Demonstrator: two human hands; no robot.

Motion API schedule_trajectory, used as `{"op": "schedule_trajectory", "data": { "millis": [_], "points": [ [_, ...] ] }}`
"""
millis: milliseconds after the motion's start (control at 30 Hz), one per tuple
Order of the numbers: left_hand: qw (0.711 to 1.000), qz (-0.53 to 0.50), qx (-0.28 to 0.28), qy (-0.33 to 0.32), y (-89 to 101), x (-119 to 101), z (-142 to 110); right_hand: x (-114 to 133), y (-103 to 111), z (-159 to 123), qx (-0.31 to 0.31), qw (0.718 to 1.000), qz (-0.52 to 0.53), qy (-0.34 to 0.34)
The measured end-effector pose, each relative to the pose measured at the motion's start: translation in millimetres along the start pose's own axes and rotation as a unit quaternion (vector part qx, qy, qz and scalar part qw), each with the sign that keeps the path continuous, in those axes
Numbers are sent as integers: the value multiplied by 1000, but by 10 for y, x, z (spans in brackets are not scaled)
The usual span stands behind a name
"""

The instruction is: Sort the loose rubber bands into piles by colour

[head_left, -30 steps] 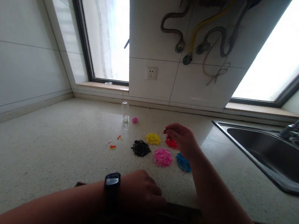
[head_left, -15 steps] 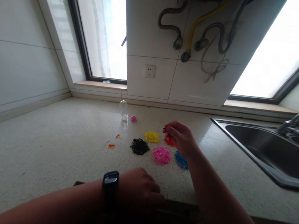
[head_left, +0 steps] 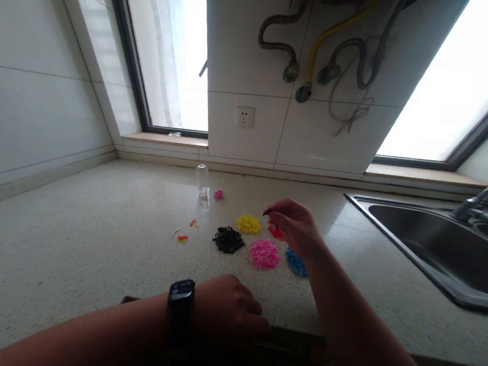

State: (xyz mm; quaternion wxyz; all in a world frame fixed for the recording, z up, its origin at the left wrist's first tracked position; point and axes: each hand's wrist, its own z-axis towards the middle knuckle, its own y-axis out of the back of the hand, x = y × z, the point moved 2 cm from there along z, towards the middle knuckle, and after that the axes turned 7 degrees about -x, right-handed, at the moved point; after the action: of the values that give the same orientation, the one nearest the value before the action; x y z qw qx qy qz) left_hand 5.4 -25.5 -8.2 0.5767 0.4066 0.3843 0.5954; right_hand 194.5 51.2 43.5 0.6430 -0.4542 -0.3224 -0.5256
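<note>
My right hand (head_left: 294, 224) is closed in a pinch over the red pile (head_left: 277, 232), which it partly covers. Between thumb and forefinger sticks out a small black rubber band (head_left: 267, 212). Curled with its knuckles up, my left hand (head_left: 233, 307) rests at the counter's front edge; its palm is hidden. Piles of small rubber bands lie between the hands: a black pile (head_left: 228, 240), a yellow pile (head_left: 248, 224), a pink pile (head_left: 264, 254) and a blue pile (head_left: 296, 263), the last partly behind my right forearm.
On the speckled counter (head_left: 106, 239), a clear bottle (head_left: 202, 180) stands near a pink round cap (head_left: 218, 194). Several loose red, yellow and white bits (head_left: 183, 238) lie left of the black pile. A steel sink (head_left: 418, 238) is at the right, and a tiled wall closes off the back.
My right hand has shifted very slightly left, and more of the black rubber band shows at its fingertips. The left hand stays in place.
</note>
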Motion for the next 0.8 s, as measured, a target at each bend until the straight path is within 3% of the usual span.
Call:
{"op": "schedule_trajectory", "data": {
  "millis": [333, 533, 633, 800],
  "points": [
    [1000, -3, 2, -2, -18, 9, -14, -21, -19, 7, 3, 999, -27, 17],
    [1000, 8, -1, -3, -22, 17, -16, -159, -28, 15, 31, 983, -179, 28],
    [1000, 13, -4, -5, -33, 18, -18, -220, -76, -17, 96, 941, -312, 86],
    [1000, 16, -5, -2, -59, 25, -26, -294, -212, -93, 219, 816, -503, 182]
  ]
}}
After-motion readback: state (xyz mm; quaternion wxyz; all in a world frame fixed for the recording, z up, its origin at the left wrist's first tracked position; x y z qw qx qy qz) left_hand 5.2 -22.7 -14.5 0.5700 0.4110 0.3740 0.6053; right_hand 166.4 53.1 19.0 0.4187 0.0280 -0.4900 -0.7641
